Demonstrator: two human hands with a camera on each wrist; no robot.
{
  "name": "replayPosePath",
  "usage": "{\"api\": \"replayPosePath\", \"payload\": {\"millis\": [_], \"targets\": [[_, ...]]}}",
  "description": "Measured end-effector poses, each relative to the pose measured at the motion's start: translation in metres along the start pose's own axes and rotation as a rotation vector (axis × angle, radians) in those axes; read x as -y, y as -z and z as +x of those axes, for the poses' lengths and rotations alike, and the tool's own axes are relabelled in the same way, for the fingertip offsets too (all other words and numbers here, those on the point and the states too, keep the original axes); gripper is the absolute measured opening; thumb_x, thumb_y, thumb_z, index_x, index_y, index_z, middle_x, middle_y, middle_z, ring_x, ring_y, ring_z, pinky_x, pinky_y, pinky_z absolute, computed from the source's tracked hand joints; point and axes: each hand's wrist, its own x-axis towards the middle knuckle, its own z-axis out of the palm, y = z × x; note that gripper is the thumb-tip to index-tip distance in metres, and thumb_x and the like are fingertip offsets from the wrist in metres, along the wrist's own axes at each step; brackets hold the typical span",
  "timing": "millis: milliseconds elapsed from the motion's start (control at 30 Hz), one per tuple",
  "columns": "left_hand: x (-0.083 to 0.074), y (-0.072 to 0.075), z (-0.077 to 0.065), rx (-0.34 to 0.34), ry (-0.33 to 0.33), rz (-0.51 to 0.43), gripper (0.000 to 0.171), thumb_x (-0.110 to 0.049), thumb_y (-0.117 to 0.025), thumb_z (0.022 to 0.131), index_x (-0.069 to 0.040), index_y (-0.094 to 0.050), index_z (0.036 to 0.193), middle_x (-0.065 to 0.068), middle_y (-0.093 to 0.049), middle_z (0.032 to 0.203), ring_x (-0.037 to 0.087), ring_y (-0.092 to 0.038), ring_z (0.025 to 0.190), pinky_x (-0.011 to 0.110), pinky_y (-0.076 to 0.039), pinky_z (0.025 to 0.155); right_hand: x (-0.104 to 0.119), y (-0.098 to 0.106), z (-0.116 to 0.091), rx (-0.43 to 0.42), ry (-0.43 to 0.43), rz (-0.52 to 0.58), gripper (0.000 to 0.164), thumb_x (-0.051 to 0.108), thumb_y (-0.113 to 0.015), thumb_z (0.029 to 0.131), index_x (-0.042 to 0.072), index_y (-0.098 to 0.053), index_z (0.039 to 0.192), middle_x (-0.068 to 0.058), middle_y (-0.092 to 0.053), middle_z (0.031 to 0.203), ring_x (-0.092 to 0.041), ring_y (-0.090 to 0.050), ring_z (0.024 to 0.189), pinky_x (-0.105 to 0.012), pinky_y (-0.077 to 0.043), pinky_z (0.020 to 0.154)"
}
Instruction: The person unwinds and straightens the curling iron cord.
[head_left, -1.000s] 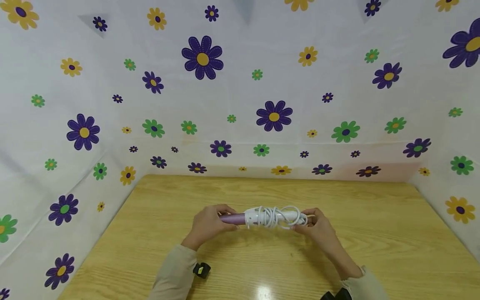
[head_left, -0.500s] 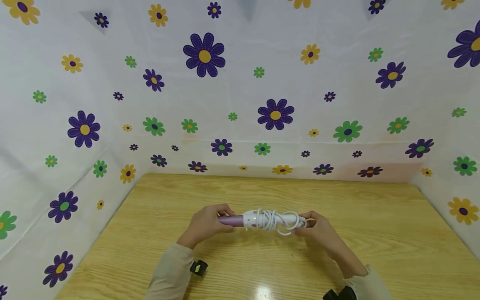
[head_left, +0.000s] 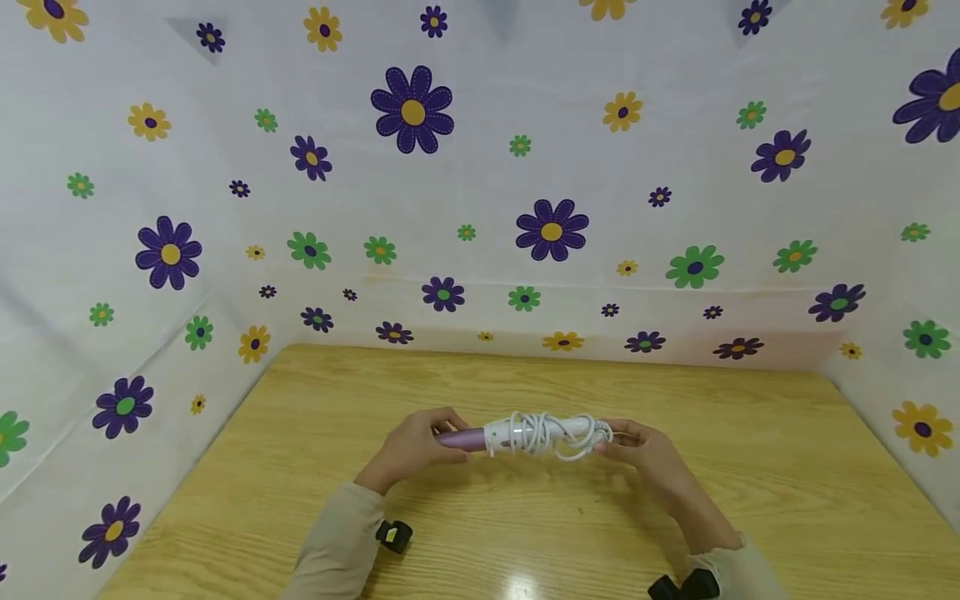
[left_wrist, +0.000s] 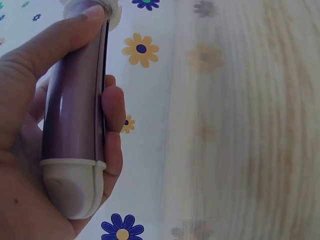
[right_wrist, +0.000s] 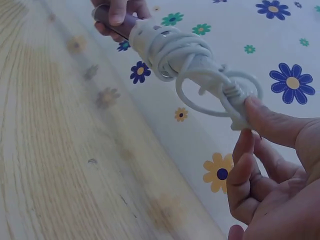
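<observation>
A curling iron with a purple barrel and a white handle is held level above the table, between both hands. The left hand grips the barrel, thumb along one side and fingers wrapped around the other; its white tip lies against the palm. Around the handle runs a white cord in several loose coils. At the handle's far end, the right hand pinches the cord's ribbed plug between thumb and fingertips. The plug's front is hidden by those fingers.
The wooden table spreads beneath the hands. A white cloth with printed flowers stands behind it and along both sides. Black wrist cameras sit at the sleeve cuffs.
The right hand has shifted slightly right and its fingers have changed position at the plug. A loop of cord there dipped, then rose a little. The left hand keeps its grip on the barrel.
</observation>
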Motion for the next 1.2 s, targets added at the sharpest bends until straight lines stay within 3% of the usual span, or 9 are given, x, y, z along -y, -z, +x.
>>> {"api": "replayPosePath", "payload": {"millis": [300,433,533,633,867,1033,1200], "targets": [[0.000,0.007,-0.001,0.042,-0.016,-0.054,0.029,-0.027,-0.084,0.073,-0.022,-0.070,0.098,0.004,-0.067,0.098,0.019,-0.059,0.086,0.032,-0.049,0.073,0.000,0.009,0.000,0.058,0.029,0.074,0.036,0.013,-0.065,0.091,-0.009,-0.058,0.119,0.013,-0.067,0.092,-0.005,-0.062,0.091,-0.024,-0.046,0.089],[0.000,0.008,-0.002,0.033,-0.018,-0.054,0.030,-0.027,-0.084,0.073,-0.022,-0.070,0.099,0.004,-0.067,0.099,0.018,-0.059,0.085,0.032,-0.049,0.073,-0.001,0.009,-0.001,0.081,0.030,0.076,0.031,0.015,-0.066,0.091,-0.003,-0.060,0.115,0.013,-0.067,0.093,-0.006,-0.062,0.093,-0.030,-0.043,0.094],[0.000,0.006,-0.001,0.023,-0.008,-0.051,0.031,-0.029,-0.084,0.072,-0.022,-0.071,0.098,0.003,-0.068,0.098,0.018,-0.060,0.085,0.032,-0.049,0.072,-0.002,0.010,-0.002,0.122,0.028,0.117,0.021,0.012,-0.063,0.091,0.002,-0.058,0.109,0.012,-0.066,0.093,-0.006,-0.060,0.094,-0.041,-0.034,0.102],[-0.001,0.003,-0.001,0.010,-0.005,-0.050,0.031,-0.030,-0.085,0.071,-0.023,-0.071,0.098,0.003,-0.069,0.097,0.018,-0.060,0.085,0.033,-0.048,0.072,-0.004,0.011,-0.001,0.143,0.031,0.144,0.012,0.009,-0.061,0.092,0.006,-0.055,0.102,0.012,-0.065,0.091,-0.006,-0.059,0.095,-0.043,-0.026,0.103],[-0.005,0.000,-0.001,-0.047,0.002,0.035,0.031,-0.035,-0.085,0.069,-0.028,-0.071,0.096,0.001,-0.071,0.095,0.015,-0.061,0.081,0.033,-0.046,0.070,-0.006,0.014,0.001,0.185,0.044,0.107,0.008,0.008,-0.061,0.092,0.009,-0.055,0.097,0.012,-0.062,0.091,-0.007,-0.058,0.091,-0.029,-0.043,0.090],[-0.006,-0.001,-0.004,-0.076,0.003,0.104,0.031,-0.039,-0.085,0.069,-0.030,-0.070,0.095,-0.001,-0.071,0.094,0.013,-0.061,0.079,0.032,-0.046,0.069,-0.007,0.010,0.001,0.177,0.033,0.065,0.015,0.013,-0.068,0.088,0.007,-0.055,0.093,0.012,-0.062,0.087,-0.007,-0.057,0.085,-0.030,-0.044,0.084],[-0.006,0.004,-0.005,-0.081,-0.022,0.127,0.032,-0.040,-0.085,0.067,-0.032,-0.071,0.095,-0.002,-0.071,0.093,0.012,-0.060,0.078,0.032,-0.045,0.068,-0.007,0.008,0.001,0.220,0.055,0.030,0.016,0.010,-0.067,0.088,0.005,-0.056,0.099,0.012,-0.063,0.090,-0.006,-0.058,0.086,-0.030,-0.046,0.083]]}}
